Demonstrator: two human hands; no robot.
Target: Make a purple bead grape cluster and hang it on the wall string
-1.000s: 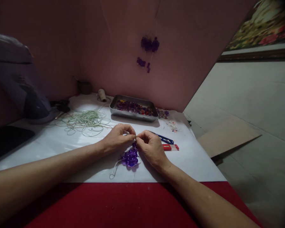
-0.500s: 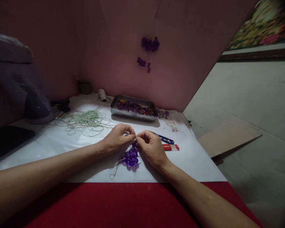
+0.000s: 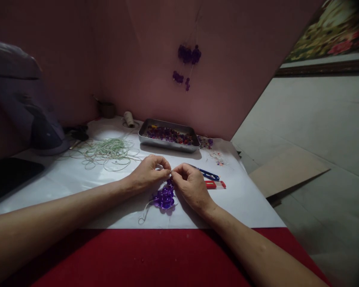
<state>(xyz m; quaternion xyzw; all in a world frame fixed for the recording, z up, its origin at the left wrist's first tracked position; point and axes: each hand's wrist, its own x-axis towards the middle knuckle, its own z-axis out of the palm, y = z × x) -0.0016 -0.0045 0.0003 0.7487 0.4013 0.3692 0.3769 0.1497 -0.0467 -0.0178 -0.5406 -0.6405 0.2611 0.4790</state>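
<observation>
A cluster of shiny purple beads (image 3: 164, 198) strung on pale cord rests on the white table cover, just below my hands. A loose cord end (image 3: 143, 217) curls out to its lower left. Above the cluster, my left hand (image 3: 153, 170) and my right hand (image 3: 190, 183) meet fingertip to fingertip. Both are closed in a pinch on the thin cord, which shows only as a small pale bit between them. Some smaller purple beads hang right under the fingertips, partly hidden by my right hand.
A metal tray (image 3: 169, 147) of mixed beads stands at the back. Tangled green cord (image 3: 110, 151) lies left, near a thread spool (image 3: 128, 118). Beyond my right hand are a blue-handled tool (image 3: 209, 174) and a red case (image 3: 214, 184). Purple bead pieces (image 3: 189, 55) hang on the wall.
</observation>
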